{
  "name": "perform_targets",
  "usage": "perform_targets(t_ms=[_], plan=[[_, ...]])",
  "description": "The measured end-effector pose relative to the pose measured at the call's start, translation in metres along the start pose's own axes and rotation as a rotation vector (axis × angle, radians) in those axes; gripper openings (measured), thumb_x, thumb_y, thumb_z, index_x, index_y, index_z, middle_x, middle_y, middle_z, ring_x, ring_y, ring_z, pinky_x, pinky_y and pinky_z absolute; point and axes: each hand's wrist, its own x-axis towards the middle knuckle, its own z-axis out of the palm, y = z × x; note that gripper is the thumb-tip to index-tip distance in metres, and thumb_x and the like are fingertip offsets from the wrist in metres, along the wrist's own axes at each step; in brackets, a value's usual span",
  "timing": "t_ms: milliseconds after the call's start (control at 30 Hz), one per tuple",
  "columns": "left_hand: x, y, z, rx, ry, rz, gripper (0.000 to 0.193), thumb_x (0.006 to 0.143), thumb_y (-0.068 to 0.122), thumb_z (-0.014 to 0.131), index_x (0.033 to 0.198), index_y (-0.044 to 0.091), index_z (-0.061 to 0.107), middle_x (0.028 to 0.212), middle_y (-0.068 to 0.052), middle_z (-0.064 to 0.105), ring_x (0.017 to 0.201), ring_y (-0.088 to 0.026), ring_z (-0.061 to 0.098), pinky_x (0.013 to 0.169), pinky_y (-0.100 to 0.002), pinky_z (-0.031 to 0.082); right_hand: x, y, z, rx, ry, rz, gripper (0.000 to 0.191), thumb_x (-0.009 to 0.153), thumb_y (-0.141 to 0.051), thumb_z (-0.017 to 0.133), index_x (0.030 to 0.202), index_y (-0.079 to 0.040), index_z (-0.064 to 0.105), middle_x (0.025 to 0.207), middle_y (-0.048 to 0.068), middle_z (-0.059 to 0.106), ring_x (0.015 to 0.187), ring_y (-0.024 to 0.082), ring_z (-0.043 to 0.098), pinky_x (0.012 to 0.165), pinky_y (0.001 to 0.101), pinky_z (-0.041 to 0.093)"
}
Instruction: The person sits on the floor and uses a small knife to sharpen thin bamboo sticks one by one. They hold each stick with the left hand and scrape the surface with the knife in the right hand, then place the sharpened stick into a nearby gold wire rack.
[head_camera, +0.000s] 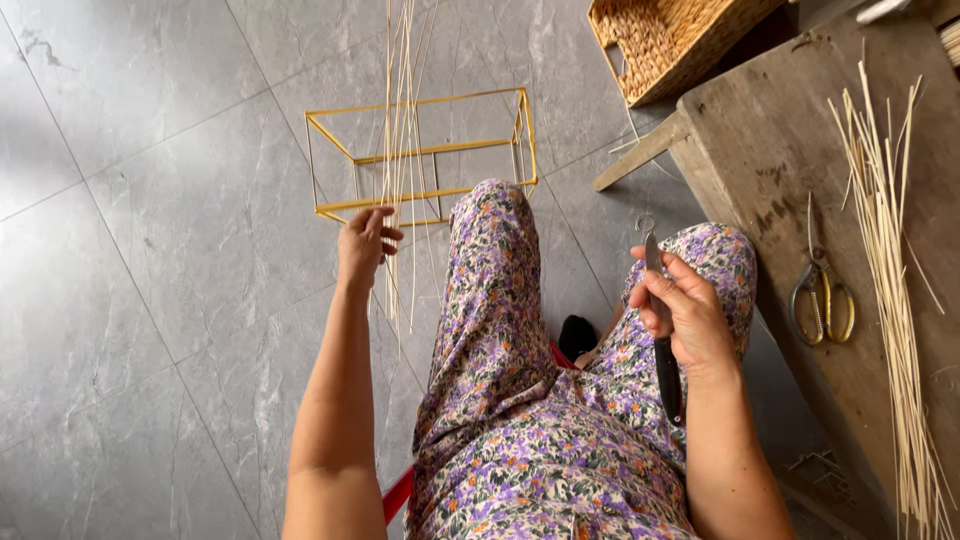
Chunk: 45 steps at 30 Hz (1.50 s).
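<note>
Floor (150, 250) of grey tile spreads under my knees, with the wooden counter (790, 130) to my right carrying loose straw strips (885, 240) and scissors (822, 295). A yellow wire frame (425, 155) stands ahead. My left hand (362, 245) pinches a bundle of thin reeds (402, 150) hanging upright before it. My right hand (680, 310) closes its fingers around a knife (664, 345), blade up.

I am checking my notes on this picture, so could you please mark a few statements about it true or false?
1. The left hand holds thin pale strips. True.
2. The right hand holds scissors. False: it holds a knife; the scissors lie on the wooden bench.
3. A yellow wire frame stands on the floor. True.
4. The woven basket sits on the person's lap. False: it sits at the top, beyond the bench.
</note>
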Motion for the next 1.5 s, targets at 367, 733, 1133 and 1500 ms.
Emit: perform_targets(t_ms=[367,733,1133,1500], plan=[[0.000,-0.027,0.014,-0.066,0.118,-0.130,0.027,0.104,0.027,0.053,0.117,0.011,0.070,0.078,-0.005,0.072,0.056,-0.012,0.064,0.045,-0.026,0.042,0.008,0.011,-0.005,0.038,-0.030,0.029,0.034,0.100,-0.017,0.061,0.132,-0.007,0.063,0.076,0.005,0.067,0.053,0.005,0.054,0.043,0.0177,0.038],[-0.017,-0.036,0.036,0.053,0.137,-0.026,0.024,0.101,0.015,0.063,0.119,0.001,0.071,0.093,-0.007,0.072,0.071,-0.014,0.069,0.056,-0.030,0.058,0.002,0.027,-0.024,0.077,0.010,0.038,0.036,0.099,-0.020,0.060,0.132,-0.008,0.063,0.077,0.005,0.069,0.050,0.006,0.054,0.042,0.0200,0.041],[-0.040,-0.039,0.051,0.395,0.140,0.230,0.022,0.109,0.014,0.064,0.124,0.000,0.072,0.099,-0.012,0.071,0.073,-0.016,0.062,0.060,-0.028,0.050,-0.074,-0.003,-0.178,-0.121,0.431,-0.163,0.031,0.102,-0.017,0.054,0.129,-0.008,0.067,0.081,0.004,0.071,0.051,0.004,0.055,0.042,0.0199,0.043],[-0.063,0.001,0.137,0.077,-0.099,0.674,0.010,0.116,0.001,0.063,0.125,-0.002,0.067,0.121,-0.012,0.073,0.105,-0.016,0.070,0.083,-0.025,0.058,-0.116,-0.008,-0.322,-1.098,1.264,0.047,0.046,0.087,-0.024,0.079,0.125,-0.002,0.066,0.112,0.023,0.066,0.100,0.041,0.063,0.079,0.0503,0.051]])
